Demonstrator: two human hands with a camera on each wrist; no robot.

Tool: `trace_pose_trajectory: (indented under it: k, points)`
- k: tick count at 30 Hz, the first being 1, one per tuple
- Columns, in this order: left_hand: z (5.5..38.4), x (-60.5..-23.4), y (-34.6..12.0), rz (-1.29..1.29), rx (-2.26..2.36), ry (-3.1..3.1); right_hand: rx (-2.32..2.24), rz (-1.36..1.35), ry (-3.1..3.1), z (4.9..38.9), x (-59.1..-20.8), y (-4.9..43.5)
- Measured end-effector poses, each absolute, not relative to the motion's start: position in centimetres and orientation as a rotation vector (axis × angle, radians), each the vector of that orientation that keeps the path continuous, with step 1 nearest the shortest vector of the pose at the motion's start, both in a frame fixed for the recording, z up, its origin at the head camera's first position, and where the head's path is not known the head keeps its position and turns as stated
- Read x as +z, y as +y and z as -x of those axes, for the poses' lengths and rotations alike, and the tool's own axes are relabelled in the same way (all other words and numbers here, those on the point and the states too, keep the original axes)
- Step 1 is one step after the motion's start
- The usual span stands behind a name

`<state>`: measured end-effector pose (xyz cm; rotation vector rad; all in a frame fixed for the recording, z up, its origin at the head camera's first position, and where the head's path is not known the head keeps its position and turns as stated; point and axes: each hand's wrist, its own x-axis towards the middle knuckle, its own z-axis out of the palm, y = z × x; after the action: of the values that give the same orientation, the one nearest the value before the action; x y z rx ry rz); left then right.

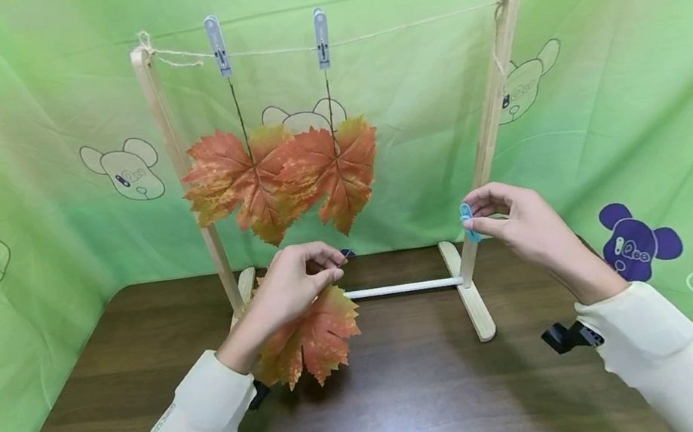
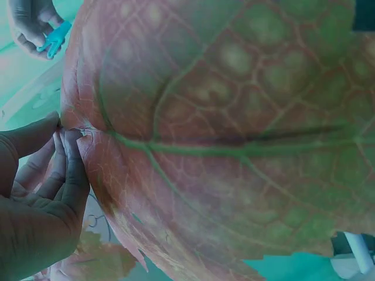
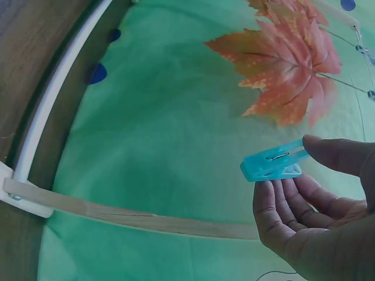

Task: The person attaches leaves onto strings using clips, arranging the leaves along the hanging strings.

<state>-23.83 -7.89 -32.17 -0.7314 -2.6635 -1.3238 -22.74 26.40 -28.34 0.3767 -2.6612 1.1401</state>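
Observation:
My left hand [image 1: 292, 286] pinches the stem end of an orange maple leaf [image 1: 315, 340], which hangs below the hand over the table; in the left wrist view the leaf's veined underside [image 2: 205, 146] fills most of the picture. Out to the right, my right hand [image 1: 519, 218] holds a light blue clothespin [image 1: 468, 222] between thumb and fingertips, in front of the rack's right post. The right wrist view shows this clothespin [image 3: 274, 162] pinched at one end. Two more maple leaves [image 1: 231, 182] [image 1: 339, 171] hang by their stems from grey clothespins [image 1: 218, 45] [image 1: 321, 37] on a string.
The string [image 1: 411, 25] runs between the left post [image 1: 166, 124] and right post [image 1: 499, 99] of a wooden rack. A white bar [image 1: 403, 288] joins its feet, which stand on the brown table [image 1: 406, 405]. A green printed cloth [image 1: 413, 121] rises behind.

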Motion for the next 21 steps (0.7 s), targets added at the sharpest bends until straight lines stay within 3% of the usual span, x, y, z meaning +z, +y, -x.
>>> trace_pose_trajectory:
  k: [21]
  points:
    - [23.9, -28.7, -4.3, 0.793, -1.381, -2.522, 1.282, -0.403, -2.500, 22.8, -23.8, 25.2]
